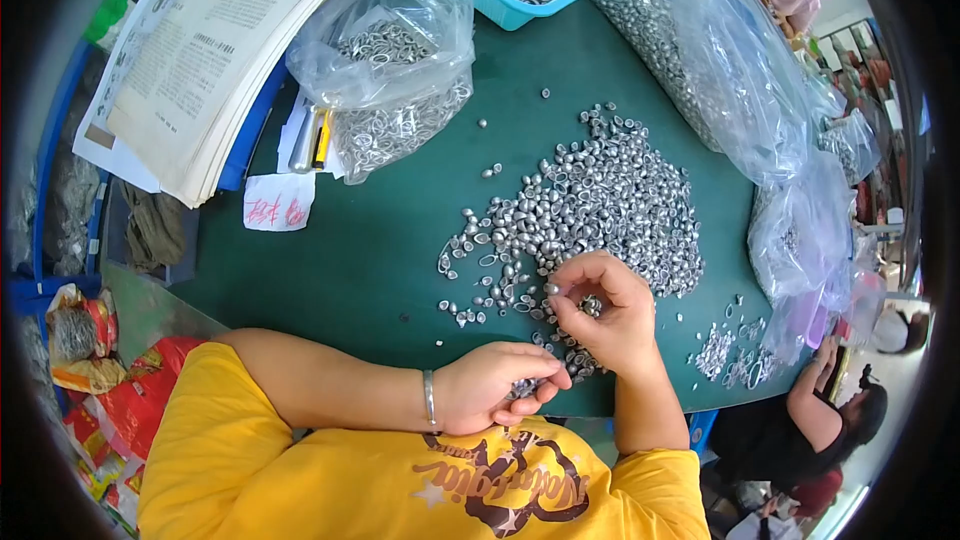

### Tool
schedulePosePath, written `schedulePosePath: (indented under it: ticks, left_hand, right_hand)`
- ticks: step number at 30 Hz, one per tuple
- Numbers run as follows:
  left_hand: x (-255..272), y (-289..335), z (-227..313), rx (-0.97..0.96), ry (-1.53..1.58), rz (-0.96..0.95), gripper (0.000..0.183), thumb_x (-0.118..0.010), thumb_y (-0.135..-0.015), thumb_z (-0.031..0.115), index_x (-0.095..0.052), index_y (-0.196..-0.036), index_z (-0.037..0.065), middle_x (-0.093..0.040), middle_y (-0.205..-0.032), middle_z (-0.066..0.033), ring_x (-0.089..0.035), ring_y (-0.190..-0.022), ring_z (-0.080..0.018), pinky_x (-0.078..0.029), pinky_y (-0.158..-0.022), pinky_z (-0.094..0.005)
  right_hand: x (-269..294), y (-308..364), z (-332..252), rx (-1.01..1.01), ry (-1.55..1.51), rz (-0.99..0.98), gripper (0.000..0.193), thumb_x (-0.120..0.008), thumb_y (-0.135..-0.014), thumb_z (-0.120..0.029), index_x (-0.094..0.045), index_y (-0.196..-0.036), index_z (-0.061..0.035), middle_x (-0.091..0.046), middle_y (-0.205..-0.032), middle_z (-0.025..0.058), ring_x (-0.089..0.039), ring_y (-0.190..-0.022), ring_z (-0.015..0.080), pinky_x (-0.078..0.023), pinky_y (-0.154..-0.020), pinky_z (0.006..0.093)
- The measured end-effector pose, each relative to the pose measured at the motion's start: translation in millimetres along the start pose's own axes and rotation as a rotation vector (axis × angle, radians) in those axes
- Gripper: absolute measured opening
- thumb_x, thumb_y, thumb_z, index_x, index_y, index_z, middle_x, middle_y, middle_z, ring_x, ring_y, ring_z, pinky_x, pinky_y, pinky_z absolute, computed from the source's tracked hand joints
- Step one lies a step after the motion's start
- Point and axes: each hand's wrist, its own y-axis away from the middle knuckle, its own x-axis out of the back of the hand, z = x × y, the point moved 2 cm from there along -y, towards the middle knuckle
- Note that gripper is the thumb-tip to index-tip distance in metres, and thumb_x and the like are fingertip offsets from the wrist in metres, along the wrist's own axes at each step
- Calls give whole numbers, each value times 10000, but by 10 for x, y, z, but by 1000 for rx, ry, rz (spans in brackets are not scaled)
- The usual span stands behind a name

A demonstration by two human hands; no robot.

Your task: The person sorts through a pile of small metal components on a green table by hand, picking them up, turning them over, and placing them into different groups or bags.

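Note:
A heap of small silver oval metal pieces [610, 200] is spread over the green tabletop [350, 270]; some look like hollow shells, others show rounded backs. At the table's near edge my left hand [490, 385] is cupped, fingers curled around several of these pieces. Just right of it, over the near end of the heap, my right hand [615, 315] pinches one silver metal piece [552, 289] between thumb and forefinger. More pieces show within its curled fingers. Loose pieces lie around both hands.
Newspapers [200, 70] are stacked at the left, beside an open plastic bag [385, 70] of metal rings. A blue basket [520, 15] stands at the back. Large clear bags [740, 70] line the right side, near a small pile [715, 352]. Other people sit at the right.

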Motion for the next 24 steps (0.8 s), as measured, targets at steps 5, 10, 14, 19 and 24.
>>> schedulePosePath:
  ticks: [5,10,14,19,24]
  left_hand:
    - [-4,-4,-8,-12,44,9,198,-433,-905,178,-539,-920,11,-475,-740,-39,-411,-530,-90,-291,-415,-194]
    - [-22,-13,-9,-4,36,33,200,-436,-905,184,-538,-924,12,-476,-744,-38,-409,-529,-90,-294,-420,-192]
    - [-36,3,11,-27,31,40,188,-437,-905,180,-538,-907,22,-477,-752,-34,-408,-530,-85,-298,-426,-188]
    - [-115,45,126,-242,-19,62,182,-430,-912,198,-520,-891,42,-474,-753,-22,-396,-532,-69,-306,-429,-185]
    - [-131,58,234,-435,3,41,211,-442,-912,269,-498,-877,67,-458,-755,-5,-379,-544,-60,-310,-439,-177]
  right_hand:
    - [-19,38,14,-11,-391,35,227,-617,-706,90,-544,-911,22,-574,-872,73,-568,-733,104,-477,-641,216]
    - [44,68,58,-11,-544,-45,232,-605,-732,88,-530,-943,26,-561,-923,73,-557,-798,108,-467,-697,228]
    - [58,59,79,25,-638,-37,241,-601,-735,89,-511,-948,24,-564,-930,80,-562,-814,129,-469,-710,235]
    - [77,78,50,197,-479,57,275,-618,-728,78,-470,-947,3,-587,-895,108,-585,-779,145,-491,-691,258]
    - [94,76,8,412,-293,29,327,-638,-697,91,-453,-950,-2,-597,-811,127,-608,-739,189,-506,-658,287]
